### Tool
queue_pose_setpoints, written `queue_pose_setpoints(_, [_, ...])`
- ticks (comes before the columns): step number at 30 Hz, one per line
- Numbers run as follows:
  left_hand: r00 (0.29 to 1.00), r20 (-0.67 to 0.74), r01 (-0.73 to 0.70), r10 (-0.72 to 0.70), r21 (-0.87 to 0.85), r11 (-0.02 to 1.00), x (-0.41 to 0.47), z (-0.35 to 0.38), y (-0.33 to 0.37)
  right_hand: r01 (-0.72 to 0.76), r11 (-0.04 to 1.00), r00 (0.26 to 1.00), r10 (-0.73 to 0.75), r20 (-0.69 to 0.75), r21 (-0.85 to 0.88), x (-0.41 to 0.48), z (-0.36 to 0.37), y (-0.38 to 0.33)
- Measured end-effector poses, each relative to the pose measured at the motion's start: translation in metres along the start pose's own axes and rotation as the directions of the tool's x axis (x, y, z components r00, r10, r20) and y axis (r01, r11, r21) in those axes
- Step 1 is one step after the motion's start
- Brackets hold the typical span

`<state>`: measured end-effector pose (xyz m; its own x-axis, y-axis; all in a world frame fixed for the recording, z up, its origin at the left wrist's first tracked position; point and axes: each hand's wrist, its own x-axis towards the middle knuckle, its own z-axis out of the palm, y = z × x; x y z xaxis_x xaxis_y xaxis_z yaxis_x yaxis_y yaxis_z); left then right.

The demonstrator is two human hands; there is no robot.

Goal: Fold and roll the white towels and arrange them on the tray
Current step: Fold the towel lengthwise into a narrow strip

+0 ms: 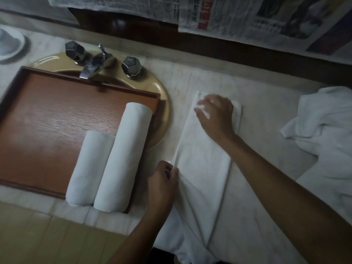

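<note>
A brown wooden tray (43, 119) lies over the sink, and two rolled white towels sit side by side at its right end: a long one (123, 157) and a shorter one (89, 168). On the counter to the right lies a white towel (202, 164) folded into a long strip, its near end hanging over the counter edge. My left hand (163, 181) pinches the strip's left edge near the middle. My right hand (215, 115) rests on the strip's far end, fingers bent on the cloth.
A beige sink (162, 103) with a chrome tap (93, 63) and two knobs sits under the tray. A heap of crumpled white towels (323, 126) lies at the right. Newspaper (247, 16) hangs on the wall behind. A white dish (9, 44) stands far left.
</note>
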<state>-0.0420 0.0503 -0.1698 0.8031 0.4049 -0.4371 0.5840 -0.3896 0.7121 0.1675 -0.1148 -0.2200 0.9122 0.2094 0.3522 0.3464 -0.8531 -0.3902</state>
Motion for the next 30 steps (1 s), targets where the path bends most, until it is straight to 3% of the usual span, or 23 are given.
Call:
queue_pose_setpoints(3, [1.000, 0.019, 0.007, -0.007, -0.007, 1.000, -0.001, -0.001, 0.003, 0.046, 0.995, 0.960, -0.020, 0.281, -0.087, -0.041, 0.001, 0.005])
queue_pose_setpoints(5, [0.991, 0.098, 0.097, -0.093, -0.037, 0.995, -0.001, -0.003, 0.006, 0.086, 0.988, 0.942, -0.040, 0.333, -0.125, -0.039, 0.001, 0.012])
queue_pose_setpoints(7, [0.926, 0.309, 0.296, -0.219, -0.230, 0.927, 0.002, -0.007, 0.012, 0.109, 0.983, 0.936, -0.051, 0.348, -0.149, -0.021, 0.001, 0.019])
queue_pose_setpoints(9, [0.852, 0.483, 0.367, -0.201, -0.278, 0.887, 0.000, -0.013, 0.018, 0.116, 0.979, 0.933, -0.049, 0.356, -0.168, -0.004, 0.002, 0.024])
queue_pose_setpoints(10, [0.870, 0.466, 0.295, -0.163, -0.227, 0.928, -0.001, -0.015, 0.017, 0.115, 0.977, 0.930, -0.042, 0.364, -0.180, 0.002, 0.003, 0.027])
queue_pose_setpoints(12, [0.958, 0.278, 0.077, -0.067, -0.023, 0.997, -0.001, -0.016, 0.015, 0.113, 0.975, 0.927, -0.034, 0.374, -0.193, 0.011, 0.005, 0.033])
queue_pose_setpoints(13, [0.978, 0.201, 0.051, -0.049, -0.002, 0.999, 0.000, -0.016, 0.012, 0.114, 0.975, 0.927, -0.035, 0.373, -0.192, 0.015, 0.006, 0.035])
queue_pose_setpoints(16, [0.991, 0.107, 0.085, -0.074, -0.098, 0.992, 0.003, -0.014, 0.008, 0.118, 0.971, 0.932, -0.035, 0.361, -0.210, 0.020, 0.008, 0.040])
queue_pose_setpoints(18, [0.998, 0.041, 0.050, -0.050, 0.005, 0.999, 0.004, -0.008, 0.004, 0.123, 0.970, 0.934, -0.041, 0.356, -0.211, 0.022, 0.008, 0.043])
queue_pose_setpoints(21, [0.999, -0.040, 0.031, -0.030, 0.028, 0.999, 0.004, 0.000, 0.003, 0.128, 0.966, 0.940, -0.047, 0.339, -0.223, 0.026, 0.008, 0.044])
queue_pose_setpoints(25, [0.998, -0.061, 0.018, -0.014, 0.050, 0.999, 0.005, 0.003, 0.007, 0.026, 0.978, 0.984, 0.012, 0.178, -0.206, 0.018, 0.004, 0.024])
queue_pose_setpoints(27, [0.997, -0.071, 0.000, 0.004, 0.058, 0.998, 0.004, 0.002, 0.007, 0.094, 0.989, 0.991, -0.082, 0.107, -0.112, -0.008, 0.004, 0.006])
queue_pose_setpoints(30, [0.996, -0.081, -0.025, 0.031, 0.071, 0.997, 0.002, 0.003, 0.007, 0.173, 0.983, 0.964, -0.156, 0.214, -0.065, -0.046, 0.003, -0.006])
